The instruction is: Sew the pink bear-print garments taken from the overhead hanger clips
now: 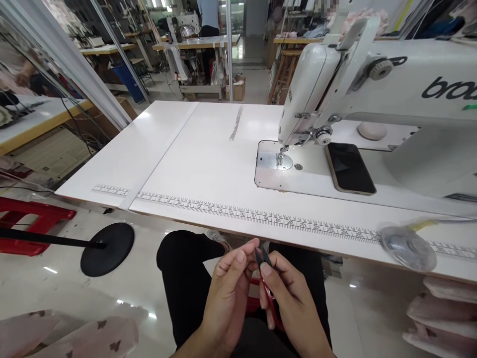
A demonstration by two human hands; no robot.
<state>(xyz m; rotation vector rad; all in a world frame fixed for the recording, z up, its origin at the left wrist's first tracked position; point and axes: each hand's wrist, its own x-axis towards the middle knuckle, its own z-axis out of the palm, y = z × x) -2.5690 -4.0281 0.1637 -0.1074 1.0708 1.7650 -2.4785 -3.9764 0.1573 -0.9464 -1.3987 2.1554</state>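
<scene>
My right hand (298,298) is wrapped round a pair of thread snips (274,311) with red handles and dark blades. The blades point up and stand a little apart, beside the fingertips of my left hand. My left hand (231,293) is closed in a pinch, thumb against the fingers; whatever it holds, if anything, is too small to make out. Both hands are above my lap, just in front of the table edge. Beyond them stands a white sewing machine (335,89), its presser foot (280,156) over the metal needle plate (264,160).
A phone (350,168) lies on the machine bed. Along the front of the white table (179,164) runs a printed ruler (261,216), with a clear round dish (408,248) at its right. Pink fabric (439,313) hangs low right. A black round base (108,248) stands left.
</scene>
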